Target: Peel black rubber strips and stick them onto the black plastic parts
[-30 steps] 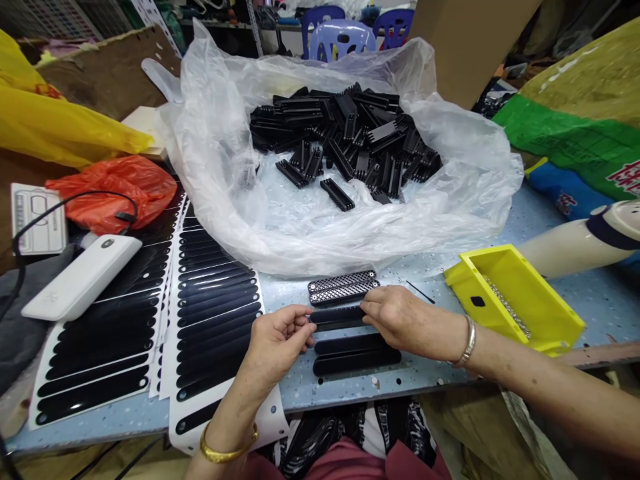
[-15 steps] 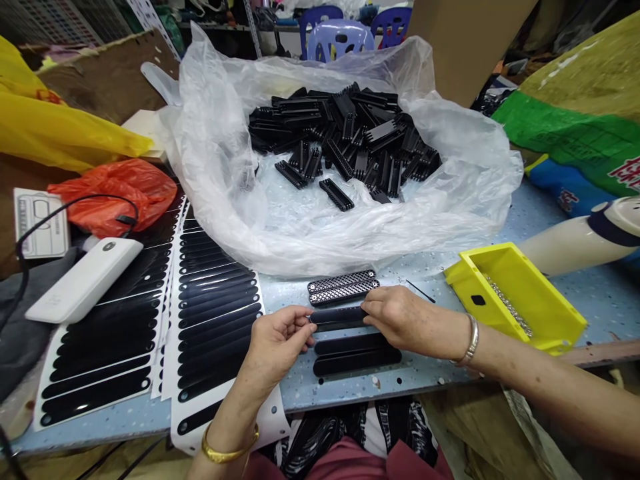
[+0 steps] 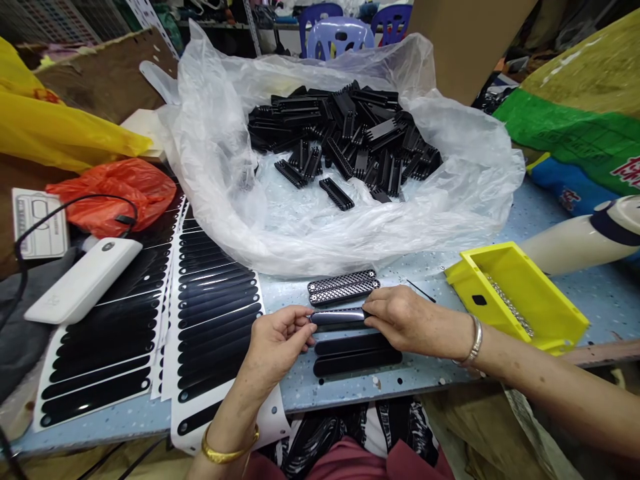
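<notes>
Between my hands lies a glossy black strip with rounded ends, over a black plastic piece mostly hidden beneath it. My left hand pinches the strip's left end with thumb and forefinger. At its right end, my right hand has its fingertips closed on the strip. Just beyond sit two pieces with a silvery criss-cross pattern, a patterned pair lying side by side. Closer to me is a pair of plain black pieces. Sheets of black strips spread to the left of my left hand.
A clear plastic bag holds a heap of black plastic parts at the back. On the right stand a yellow bin with small metal bits and a pale bottle. A white power bank rests on the left sheets.
The strip has tilted slightly, so a brighter reflection now runs along it. Both hands keep nearly the same place and grip.
</notes>
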`<control>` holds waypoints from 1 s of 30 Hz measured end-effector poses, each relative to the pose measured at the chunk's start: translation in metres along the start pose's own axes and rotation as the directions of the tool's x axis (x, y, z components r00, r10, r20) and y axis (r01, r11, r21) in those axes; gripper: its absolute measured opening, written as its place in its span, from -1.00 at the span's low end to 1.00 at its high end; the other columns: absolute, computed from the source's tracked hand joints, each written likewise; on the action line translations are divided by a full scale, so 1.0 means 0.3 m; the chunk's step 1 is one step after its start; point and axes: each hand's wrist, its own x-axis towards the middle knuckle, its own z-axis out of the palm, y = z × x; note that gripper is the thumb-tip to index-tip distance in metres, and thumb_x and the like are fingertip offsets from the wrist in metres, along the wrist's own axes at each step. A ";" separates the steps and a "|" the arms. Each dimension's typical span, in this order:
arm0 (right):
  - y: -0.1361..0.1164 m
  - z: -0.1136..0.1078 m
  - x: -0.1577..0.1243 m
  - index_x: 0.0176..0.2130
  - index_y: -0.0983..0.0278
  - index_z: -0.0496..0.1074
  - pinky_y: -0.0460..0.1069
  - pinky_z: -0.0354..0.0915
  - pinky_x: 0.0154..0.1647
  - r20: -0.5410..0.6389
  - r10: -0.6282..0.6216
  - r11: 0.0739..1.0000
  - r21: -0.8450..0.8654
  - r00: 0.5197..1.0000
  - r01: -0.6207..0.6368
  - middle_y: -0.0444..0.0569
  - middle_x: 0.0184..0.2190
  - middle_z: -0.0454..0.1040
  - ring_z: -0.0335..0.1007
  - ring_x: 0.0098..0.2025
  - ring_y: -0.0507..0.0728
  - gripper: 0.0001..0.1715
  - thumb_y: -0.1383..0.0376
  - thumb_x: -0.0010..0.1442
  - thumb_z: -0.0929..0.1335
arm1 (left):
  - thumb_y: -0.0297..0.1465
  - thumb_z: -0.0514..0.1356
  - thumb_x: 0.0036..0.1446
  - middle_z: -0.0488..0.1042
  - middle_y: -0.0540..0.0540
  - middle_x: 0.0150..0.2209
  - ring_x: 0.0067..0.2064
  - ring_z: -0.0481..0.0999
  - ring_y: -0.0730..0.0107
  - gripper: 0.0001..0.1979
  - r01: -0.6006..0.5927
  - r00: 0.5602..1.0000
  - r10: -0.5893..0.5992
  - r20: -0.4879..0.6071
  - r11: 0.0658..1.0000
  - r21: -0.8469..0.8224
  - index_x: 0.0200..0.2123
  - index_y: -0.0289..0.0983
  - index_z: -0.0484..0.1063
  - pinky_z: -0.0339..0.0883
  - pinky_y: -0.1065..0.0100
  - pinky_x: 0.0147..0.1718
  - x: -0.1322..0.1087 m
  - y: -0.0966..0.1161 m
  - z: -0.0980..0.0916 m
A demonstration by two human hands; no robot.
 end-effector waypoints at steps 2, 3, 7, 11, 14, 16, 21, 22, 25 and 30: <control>0.002 0.002 -0.002 -0.42 0.36 0.43 -0.05 0.19 -0.37 -0.012 -0.003 1.000 0.007 1.000 0.003 0.01 -0.41 0.45 0.35 -0.37 0.09 -0.83 0.48 0.22 0.35 | -0.42 0.33 -0.09 0.48 0.02 -0.59 -0.57 0.51 0.43 -0.78 0.001 1.000 -0.001 0.001 1.000 -0.002 -0.29 -0.34 0.56 0.39 0.49 -0.63 0.000 0.000 -0.001; 0.003 0.003 -0.002 -0.42 0.36 0.43 -0.04 0.19 -0.37 -0.017 -0.004 1.000 0.009 1.000 0.004 0.01 -0.42 0.45 0.35 -0.37 0.09 -0.83 0.48 0.23 0.35 | -0.42 0.33 -0.09 0.48 0.02 -0.59 -0.57 0.51 0.44 -0.78 0.000 1.000 0.000 0.003 1.000 -0.002 -0.29 -0.34 0.56 0.39 0.49 -0.63 0.000 -0.001 -0.002; 0.004 0.005 0.000 -0.41 0.38 0.44 -0.04 0.21 -0.36 -0.004 0.000 1.000 0.008 1.000 0.000 0.04 -0.40 0.46 0.36 -0.36 0.10 -0.83 0.48 0.23 0.34 | -0.42 0.33 -0.08 0.48 0.02 -0.59 -0.57 0.51 0.44 -0.78 -0.005 1.000 0.005 0.004 1.000 0.008 -0.28 -0.34 0.56 0.40 0.49 -0.63 0.000 -0.003 -0.002; 0.001 0.003 0.006 -0.41 0.40 0.45 -0.03 0.21 -0.35 0.030 0.013 1.000 -0.012 0.999 -0.013 0.06 -0.39 0.46 0.38 -0.34 0.12 -0.83 0.47 0.24 0.33 | -0.43 0.33 -0.07 0.48 0.03 -0.59 -0.57 0.51 0.45 -0.78 -0.010 1.000 0.010 0.001 1.000 0.009 -0.28 -0.33 0.56 0.40 0.50 -0.63 0.000 -0.003 -0.001; -0.003 0.000 0.008 -0.41 0.41 0.45 -0.02 0.20 -0.36 0.047 0.018 0.999 -0.030 0.999 -0.017 0.06 -0.40 0.46 0.37 -0.34 0.12 -0.83 0.47 0.23 0.33 | -0.43 0.33 -0.07 0.48 0.03 -0.59 -0.57 0.50 0.46 -0.79 -0.012 1.000 0.012 -0.002 1.000 0.004 -0.28 -0.33 0.56 0.39 0.50 -0.63 0.000 -0.002 0.000; -0.006 -0.003 0.009 -0.41 0.41 0.46 -0.02 0.19 -0.37 0.062 0.023 0.999 -0.045 0.998 -0.020 0.06 -0.40 0.46 0.37 -0.35 0.12 -0.83 0.47 0.24 0.33 | -0.43 0.33 -0.08 0.48 0.03 -0.59 -0.58 0.50 0.46 -0.79 -0.009 1.000 0.009 -0.003 1.000 0.002 -0.29 -0.33 0.56 0.39 0.50 -0.64 0.000 -0.002 0.000; -0.011 -0.004 0.015 -0.40 0.42 0.47 -0.02 0.17 -0.38 0.103 0.036 0.996 -0.080 0.994 -0.028 0.07 -0.40 0.47 0.37 -0.35 0.12 -0.81 0.45 0.25 0.33 | -0.42 0.33 -0.07 0.48 0.02 -0.59 -0.57 0.51 0.45 -0.78 -0.007 1.000 0.007 0.002 1.000 0.012 -0.28 -0.34 0.56 0.39 0.49 -0.64 0.000 0.001 -0.001; -0.011 -0.003 0.016 -0.41 0.42 0.47 -0.02 0.17 -0.38 0.106 0.035 0.996 -0.082 0.994 -0.026 0.07 -0.40 0.47 0.37 -0.35 0.12 -0.81 0.45 0.25 0.33 | -0.42 0.33 -0.07 0.48 0.02 -0.59 -0.57 0.51 0.44 -0.78 -0.007 1.000 0.007 0.002 1.000 0.016 -0.28 -0.34 0.56 0.39 0.49 -0.64 0.000 0.002 -0.001; -0.012 -0.004 0.018 -0.41 0.42 0.47 -0.02 0.15 -0.38 0.105 0.030 0.996 -0.084 0.994 -0.021 0.06 -0.41 0.47 0.36 -0.36 0.11 -0.81 0.46 0.25 0.33 | -0.42 0.33 -0.08 0.48 0.01 -0.58 -0.57 0.51 0.43 -0.77 -0.003 1.000 0.003 0.003 1.000 0.021 -0.28 -0.35 0.56 0.39 0.49 -0.63 0.000 0.006 -0.001; -0.016 -0.011 0.022 -0.40 0.42 0.48 -0.02 0.14 -0.37 0.121 0.038 0.996 -0.088 0.992 -0.028 0.07 -0.40 0.47 0.36 -0.35 0.11 -0.82 0.47 0.24 0.32 | -0.36 0.30 -0.06 0.51 -0.04 -0.59 -0.57 0.52 0.40 -0.74 0.014 1.000 -0.015 0.011 1.000 0.005 -0.28 -0.38 0.55 0.40 0.47 -0.63 0.000 0.020 -0.002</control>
